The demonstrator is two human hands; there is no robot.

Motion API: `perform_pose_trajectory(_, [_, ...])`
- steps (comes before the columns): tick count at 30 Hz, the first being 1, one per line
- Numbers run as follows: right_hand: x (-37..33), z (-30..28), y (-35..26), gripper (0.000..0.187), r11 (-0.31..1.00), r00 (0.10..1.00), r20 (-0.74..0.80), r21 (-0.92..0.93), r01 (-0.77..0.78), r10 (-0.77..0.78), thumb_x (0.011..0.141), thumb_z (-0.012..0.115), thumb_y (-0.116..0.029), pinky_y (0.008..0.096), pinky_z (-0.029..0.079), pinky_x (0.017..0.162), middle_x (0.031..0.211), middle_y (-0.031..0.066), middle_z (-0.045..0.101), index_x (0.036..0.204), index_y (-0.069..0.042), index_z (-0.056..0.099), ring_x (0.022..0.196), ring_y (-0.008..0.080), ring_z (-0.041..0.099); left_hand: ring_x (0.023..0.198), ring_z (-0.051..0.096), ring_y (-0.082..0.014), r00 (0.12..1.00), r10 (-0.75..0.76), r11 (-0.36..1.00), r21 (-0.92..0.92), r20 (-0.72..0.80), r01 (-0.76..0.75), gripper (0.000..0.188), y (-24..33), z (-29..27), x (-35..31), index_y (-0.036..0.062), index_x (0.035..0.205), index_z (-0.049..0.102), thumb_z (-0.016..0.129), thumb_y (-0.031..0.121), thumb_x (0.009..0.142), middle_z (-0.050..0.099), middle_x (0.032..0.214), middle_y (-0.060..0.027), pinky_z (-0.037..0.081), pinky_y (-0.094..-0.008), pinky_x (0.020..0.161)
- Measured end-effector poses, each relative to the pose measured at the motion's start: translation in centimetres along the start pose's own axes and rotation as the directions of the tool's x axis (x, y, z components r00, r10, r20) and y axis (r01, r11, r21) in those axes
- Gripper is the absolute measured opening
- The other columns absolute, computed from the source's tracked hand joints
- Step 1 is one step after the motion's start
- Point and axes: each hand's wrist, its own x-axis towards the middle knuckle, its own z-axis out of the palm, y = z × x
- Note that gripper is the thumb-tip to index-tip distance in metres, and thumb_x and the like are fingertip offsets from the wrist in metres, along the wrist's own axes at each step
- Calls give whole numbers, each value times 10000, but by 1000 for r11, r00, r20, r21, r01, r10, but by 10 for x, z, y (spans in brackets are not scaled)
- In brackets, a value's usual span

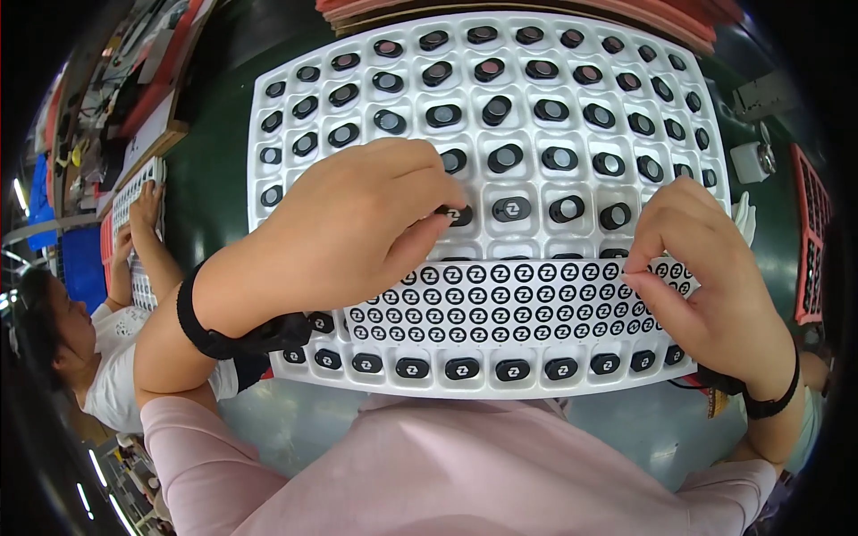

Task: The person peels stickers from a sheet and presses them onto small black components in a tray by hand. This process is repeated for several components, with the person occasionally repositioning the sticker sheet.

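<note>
A white plastic tray [679, 373] with rows of compartments lies before me, a small black oval part in most of them. With thumb and forefinger closed, my left hand [357, 214] grips a black oval part [459, 216] at its compartment; this part bears a white mark. Right of it sits another marked oval part [512, 209]. Across the tray's nearer rows lies a white sheet of round black stickers [478, 296]. My right hand [706, 277] pinches at the sheet's upper right edge; whatever is between its fingertips is too small to make out.
Reddish stacked trays [536, 13] stand beyond the far edge. At the right are a small metal-and-white device [753, 161] and a red-framed rack [809, 232]. A co-worker [98, 348] sits at the left, hands over another white tray [143, 288].
</note>
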Motion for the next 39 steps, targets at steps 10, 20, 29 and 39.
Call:
perform_pose_trajectory(10, [48,41,-32,190,973,980,27,-111,200,-198,758,730,21,415,443,828,890,94,592,870,-66,603,879,320,568,848,620,-302,989,-146,974,-175,15,146,194,5,1,-43,27,955,661,769,43,794,628,931,-109,503,-405,757])
perform_pose_trajectory(20, [74,67,-53,198,961,970,56,-138,240,-235,757,748,7,407,435,798,871,92,588,886,-71,619,864,310,569,834,617,-292,976,-219,921,-329,8,209,182,1,15,-56,39,951,669,789,74,818,630,849,-87,492,-403,740])
perform_pose_trajectory(29, [57,61,-90,239,957,980,-87,-246,152,-178,731,786,5,402,421,785,912,83,615,911,-73,650,876,302,569,840,648,-327,973,-200,875,-469,-114,125,108,-11,28,-63,31,909,676,739,101,857,669,859,-120,504,-433,780])
perform_pose_trajectory(39, [74,110,-68,242,979,967,-233,-195,56,-102,723,820,8,402,436,784,916,80,628,898,-66,671,883,299,583,847,628,-312,976,-140,869,-493,-169,39,133,-20,41,-63,55,900,681,769,153,880,647,849,-88,487,-425,799])
